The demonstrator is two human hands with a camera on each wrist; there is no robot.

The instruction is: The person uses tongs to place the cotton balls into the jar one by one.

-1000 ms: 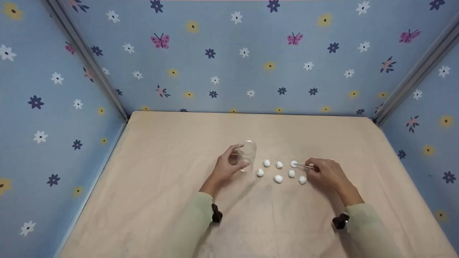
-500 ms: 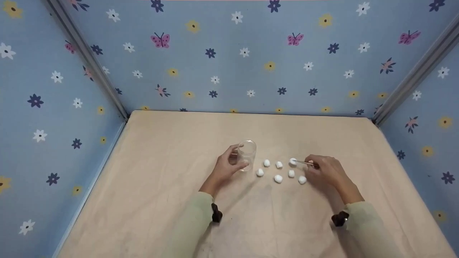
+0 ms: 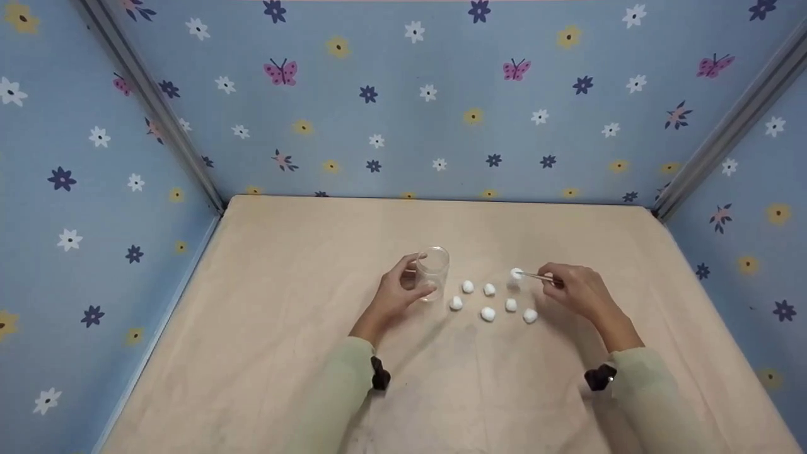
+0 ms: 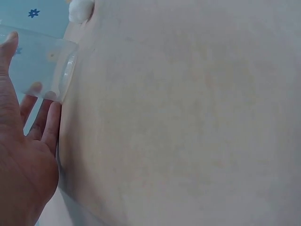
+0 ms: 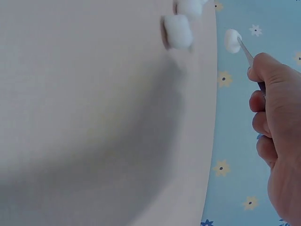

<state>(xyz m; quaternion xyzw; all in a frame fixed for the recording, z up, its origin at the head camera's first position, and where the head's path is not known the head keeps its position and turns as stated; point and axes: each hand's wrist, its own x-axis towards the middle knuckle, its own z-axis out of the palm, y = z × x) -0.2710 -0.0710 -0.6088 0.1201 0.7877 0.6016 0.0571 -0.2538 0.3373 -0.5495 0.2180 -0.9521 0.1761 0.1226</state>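
A clear plastic cup (image 3: pixel 435 271) stands upright on the table, and my left hand (image 3: pixel 397 291) grips its left side with thumb and fingers around it. In the left wrist view the cup (image 4: pixel 40 63) shows between thumb and fingers. My right hand (image 3: pixel 580 290) pinches a pair of metal tweezers (image 3: pixel 539 277). Their tips hold a white cotton ball (image 3: pixel 516 273), raised off the cloth. The right wrist view also has this cotton ball (image 5: pixel 232 41) at the tips of the tweezers (image 5: pixel 247 52), away from the table.
Several more cotton balls lie between the hands, among them a near one (image 3: pixel 488 314) and one close to the cup (image 3: pixel 456 303). A beige cloth (image 3: pixel 302 271) covers the table. Blue flowered panels (image 3: pixel 403 94) enclose the back and both sides.
The tweezers have lifted the cotton ball from the cloth, and my right hand has risen slightly with it. The left hand and cup have stayed in place.
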